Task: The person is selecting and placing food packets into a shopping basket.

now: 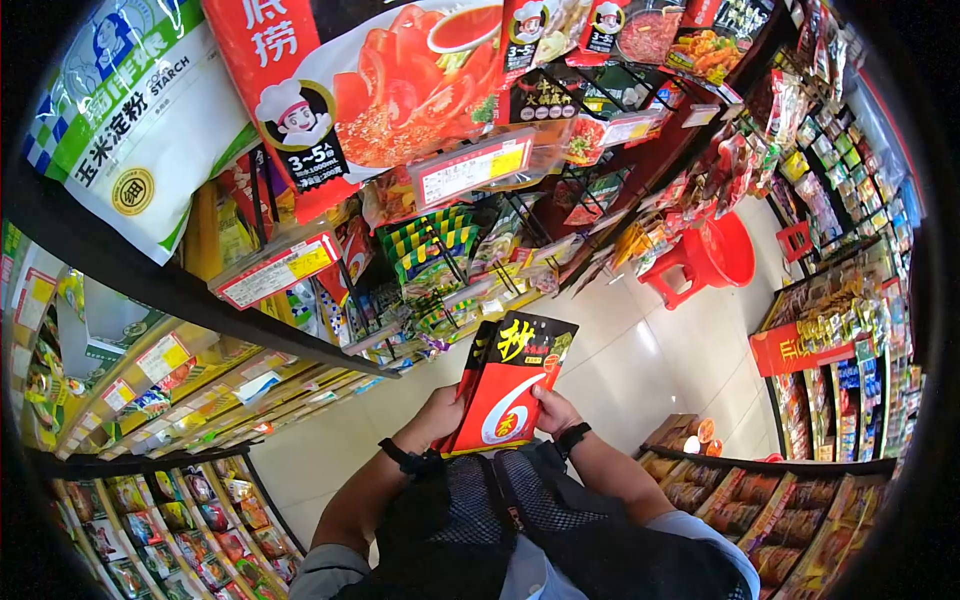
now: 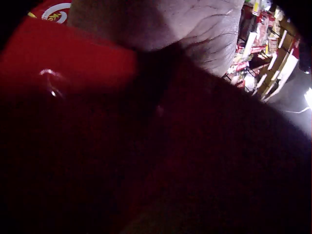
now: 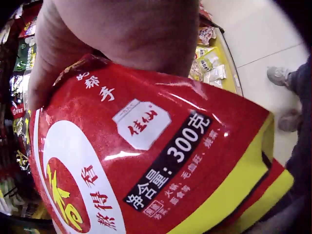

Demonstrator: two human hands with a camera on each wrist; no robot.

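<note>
In front of the body, both hands hold red seasoning packets with black tops. The front packet [image 1: 508,385] bears a large white "6"-like swirl; another packet [image 1: 466,385] shows behind it on the left. My left hand [image 1: 438,415] grips the left edges, its fingers hidden behind. At the right edge, my right hand [image 1: 557,410] pinches the front packet with the thumb on its face. The right wrist view shows the packet's lower front [image 3: 161,151] with "300克" and a yellow bottom edge, below the hand [image 3: 126,34]. Dark red packaging [image 2: 73,63] fills most of the left wrist view.
Close ahead stands a shelf rack with hanging packets, a red food packet [image 1: 370,100] and a white cornstarch bag [image 1: 140,120]. A red plastic stool [image 1: 690,270] stands on the tiled floor [image 1: 620,350]. Stocked shelves [image 1: 170,510] lie on both sides.
</note>
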